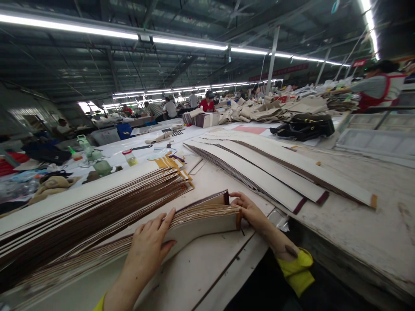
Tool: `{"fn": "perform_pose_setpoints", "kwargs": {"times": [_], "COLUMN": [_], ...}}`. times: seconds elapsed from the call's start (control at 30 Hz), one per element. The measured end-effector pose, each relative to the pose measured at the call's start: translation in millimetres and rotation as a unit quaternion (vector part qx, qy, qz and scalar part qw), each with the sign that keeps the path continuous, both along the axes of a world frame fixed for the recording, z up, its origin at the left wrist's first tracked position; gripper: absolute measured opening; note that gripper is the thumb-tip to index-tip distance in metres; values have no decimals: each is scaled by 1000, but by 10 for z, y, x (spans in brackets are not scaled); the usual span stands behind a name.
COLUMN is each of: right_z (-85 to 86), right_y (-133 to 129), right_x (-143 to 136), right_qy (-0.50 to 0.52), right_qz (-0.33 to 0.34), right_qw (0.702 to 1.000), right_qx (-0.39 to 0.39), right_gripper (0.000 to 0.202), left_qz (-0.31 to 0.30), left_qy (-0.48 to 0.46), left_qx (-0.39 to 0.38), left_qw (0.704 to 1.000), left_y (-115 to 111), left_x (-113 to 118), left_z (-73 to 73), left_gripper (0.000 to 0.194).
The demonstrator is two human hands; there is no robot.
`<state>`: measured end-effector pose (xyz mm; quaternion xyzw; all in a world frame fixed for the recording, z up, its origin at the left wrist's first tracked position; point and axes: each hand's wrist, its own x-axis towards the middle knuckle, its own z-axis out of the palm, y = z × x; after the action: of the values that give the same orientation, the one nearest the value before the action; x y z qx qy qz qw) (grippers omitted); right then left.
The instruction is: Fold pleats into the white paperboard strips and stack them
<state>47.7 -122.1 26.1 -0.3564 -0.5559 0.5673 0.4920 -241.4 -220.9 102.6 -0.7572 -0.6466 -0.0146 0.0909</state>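
A bundle of long pale strips (202, 224) with dark edges stands on its side at the front of the table and bends toward its right end. My left hand (151, 237) is closed over it, fingers across the top edges and thumb on the near face. At the right end, with brown and maroon tips, my right hand (248, 209) grips the strip ends; some of its fingertips are hidden behind them. Left of the bundle lies a thick stack of similar strips (106, 203) with yellow-orange tips. Further strips (259, 168) are fanned out in overlapping piles to the right.
A jar with a red lid (130, 158), a green spray bottle (87, 147) and a dark-handled tool (142, 147) are at the back left. A black bag (304, 126) and heaped beige material (272, 110) sit farther back. The table edge (337, 242) runs at right. Other people work beyond.
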Motion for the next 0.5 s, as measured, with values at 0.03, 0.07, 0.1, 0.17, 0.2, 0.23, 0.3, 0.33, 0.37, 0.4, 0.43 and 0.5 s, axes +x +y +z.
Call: {"fn": "perform_pose_setpoints", "kwargs": {"times": [0.03,0.07,0.1,0.17,0.2,0.23,0.3,0.33,0.37,0.4,0.43,0.5], "right_z": [-7,-16,-25,-41,-47,-51,-55,-55,-53,-50,-44,-29], "right_y": [12,25,36,53,59,62,65,65,64,61,55,37], "right_x": [-1,-4,-8,-14,-15,-15,-10,-8,-8,-11,-18,-40], "right_qy": [-5,-9,-13,-23,-28,-36,-53,-63,-72,-82,-90,-104], "right_qz": [3,5,4,-1,-6,-11,-16,-17,-16,-16,-17,-24], "right_qw": [1000,1000,1000,999,999,999,997,996,995,994,992,988], "right_qx": [3,8,14,27,33,39,52,59,68,77,88,111], "right_gripper": [40,41,42,41,40,39,38,37,34,31,27,21], "left_qz": [0,0,0,-1,0,0,1,1,3,4,5,7], "left_qy": [0,1,2,3,3,4,6,8,9,11,12,13], "left_qx": [1,2,4,6,6,5,4,3,3,3,1,-3], "left_qw": [1000,1000,1000,1000,1000,1000,1000,1000,1000,1000,1000,1000], "left_y": [-2,-3,-3,-2,-2,-2,-5,-6,-9,-11,-13,-18], "left_x": [1,2,2,1,1,1,1,1,1,1,3,8], "left_z": [2,2,2,1,-1,-2,-3,-3,-2,0,3,14], "left_gripper": [63,63,63,64,64,65,65,65,65,65,66,66]}}
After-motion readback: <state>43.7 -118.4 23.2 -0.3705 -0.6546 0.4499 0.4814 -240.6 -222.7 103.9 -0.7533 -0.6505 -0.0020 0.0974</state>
